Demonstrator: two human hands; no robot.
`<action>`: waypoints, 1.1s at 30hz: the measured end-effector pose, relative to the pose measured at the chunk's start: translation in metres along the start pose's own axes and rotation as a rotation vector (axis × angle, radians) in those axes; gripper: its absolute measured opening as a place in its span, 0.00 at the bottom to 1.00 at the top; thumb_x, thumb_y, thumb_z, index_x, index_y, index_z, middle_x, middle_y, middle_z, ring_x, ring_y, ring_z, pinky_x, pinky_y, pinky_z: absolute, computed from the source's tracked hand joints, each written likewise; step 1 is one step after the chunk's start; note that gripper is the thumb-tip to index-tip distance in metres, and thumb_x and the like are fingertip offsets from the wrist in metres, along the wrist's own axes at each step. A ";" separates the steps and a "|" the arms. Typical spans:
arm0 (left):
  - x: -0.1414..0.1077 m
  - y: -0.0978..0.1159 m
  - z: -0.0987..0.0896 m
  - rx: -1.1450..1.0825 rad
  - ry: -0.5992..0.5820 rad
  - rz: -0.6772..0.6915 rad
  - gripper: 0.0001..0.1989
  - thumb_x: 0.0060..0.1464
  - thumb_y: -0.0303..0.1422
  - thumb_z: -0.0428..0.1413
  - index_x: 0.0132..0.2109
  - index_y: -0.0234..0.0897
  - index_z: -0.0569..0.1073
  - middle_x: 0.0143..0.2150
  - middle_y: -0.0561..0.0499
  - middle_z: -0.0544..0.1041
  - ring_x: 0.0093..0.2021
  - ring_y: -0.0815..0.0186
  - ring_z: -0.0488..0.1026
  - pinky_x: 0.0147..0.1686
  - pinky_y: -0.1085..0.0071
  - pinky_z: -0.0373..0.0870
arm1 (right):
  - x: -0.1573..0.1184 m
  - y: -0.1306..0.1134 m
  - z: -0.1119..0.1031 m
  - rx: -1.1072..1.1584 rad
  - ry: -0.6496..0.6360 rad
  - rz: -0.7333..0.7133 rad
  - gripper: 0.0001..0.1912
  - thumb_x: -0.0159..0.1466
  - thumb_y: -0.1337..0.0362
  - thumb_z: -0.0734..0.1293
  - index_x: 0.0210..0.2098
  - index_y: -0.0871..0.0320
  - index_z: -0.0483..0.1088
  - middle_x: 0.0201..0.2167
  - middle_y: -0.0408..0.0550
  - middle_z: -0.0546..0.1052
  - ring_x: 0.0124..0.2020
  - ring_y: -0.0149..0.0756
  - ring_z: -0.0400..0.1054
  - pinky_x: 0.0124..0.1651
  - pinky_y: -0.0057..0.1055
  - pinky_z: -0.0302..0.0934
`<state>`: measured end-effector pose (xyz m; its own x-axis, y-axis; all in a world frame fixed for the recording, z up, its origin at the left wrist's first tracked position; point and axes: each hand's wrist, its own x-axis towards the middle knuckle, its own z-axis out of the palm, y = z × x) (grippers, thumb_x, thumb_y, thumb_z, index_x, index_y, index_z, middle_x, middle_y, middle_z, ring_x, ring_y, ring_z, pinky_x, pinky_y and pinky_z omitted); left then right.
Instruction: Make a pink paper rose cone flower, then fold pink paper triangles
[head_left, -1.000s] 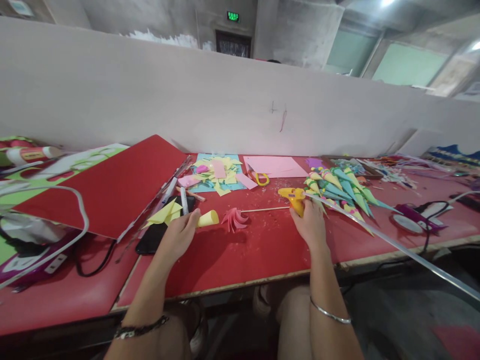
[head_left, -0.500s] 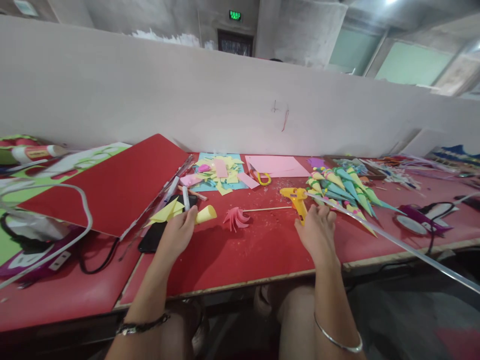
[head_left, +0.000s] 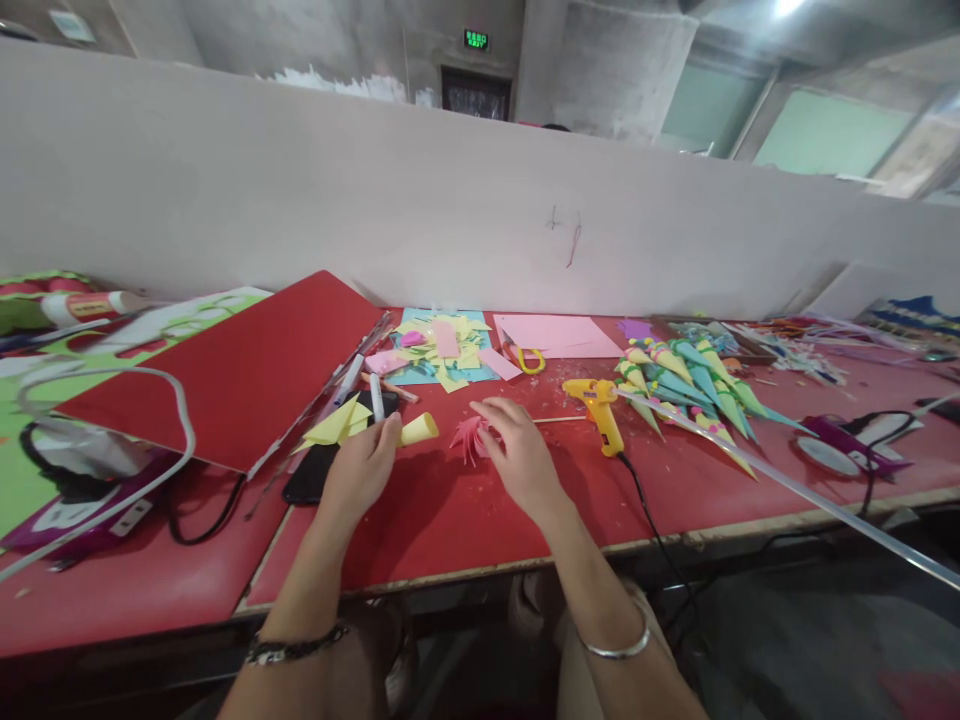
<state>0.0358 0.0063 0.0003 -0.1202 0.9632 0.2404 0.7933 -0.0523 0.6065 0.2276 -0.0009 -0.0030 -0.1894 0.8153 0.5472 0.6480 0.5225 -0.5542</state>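
My left hand [head_left: 365,465] is closed on a small yellow paper cone [head_left: 418,429], whose wide end points right. A white pen [head_left: 376,397] shows just above that hand, by yellow paper sheets [head_left: 330,427] and a black phone [head_left: 309,476]. My right hand [head_left: 525,458] has its fingers apart over the pink paper flower [head_left: 469,438], which lies on the table with its thin stick [head_left: 561,420] pointing right. The yellow glue gun [head_left: 598,412] rests right of my right hand, a long clear glue stick [head_left: 750,460] reaching from its back.
Paper cones [head_left: 697,380] are piled at the right. Paper scraps [head_left: 442,345], yellow-handled scissors [head_left: 531,360] and a pink sheet [head_left: 559,336] lie at the back. A red board [head_left: 225,370] and a purple power strip [head_left: 90,510] are left; another strip [head_left: 847,440] is right.
My right hand has left the glue gun and moved left to the pink flower. The glue gun now rests on the table. My left hand still holds the yellow cone.
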 end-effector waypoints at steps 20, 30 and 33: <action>-0.002 0.005 0.000 0.071 -0.052 0.044 0.19 0.53 0.44 0.37 0.20 0.40 0.53 0.16 0.56 0.58 0.20 0.66 0.60 0.21 0.73 0.51 | -0.014 0.015 -0.018 0.302 0.130 0.159 0.08 0.58 0.68 0.62 0.31 0.57 0.73 0.31 0.47 0.77 0.34 0.35 0.70 0.39 0.30 0.63; -0.006 0.011 0.007 0.097 -0.289 0.212 0.19 0.54 0.45 0.37 0.23 0.40 0.58 0.22 0.52 0.68 0.26 0.63 0.67 0.28 0.71 0.58 | -0.020 0.026 -0.024 0.851 0.303 0.426 0.07 0.52 0.63 0.67 0.30 0.57 0.75 0.29 0.44 0.79 0.32 0.35 0.73 0.39 0.32 0.67; -0.003 0.008 0.010 0.125 -0.331 0.307 0.19 0.55 0.43 0.36 0.23 0.40 0.60 0.25 0.50 0.70 0.29 0.62 0.67 0.33 0.70 0.61 | -0.020 0.025 -0.022 0.909 0.310 0.433 0.07 0.51 0.63 0.68 0.30 0.56 0.75 0.27 0.44 0.79 0.31 0.34 0.72 0.37 0.31 0.67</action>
<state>0.0488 0.0055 -0.0035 0.3121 0.9414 0.1277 0.8305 -0.3356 0.4447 0.2639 -0.0094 -0.0144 0.2066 0.9444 0.2558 -0.2059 0.2976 -0.9322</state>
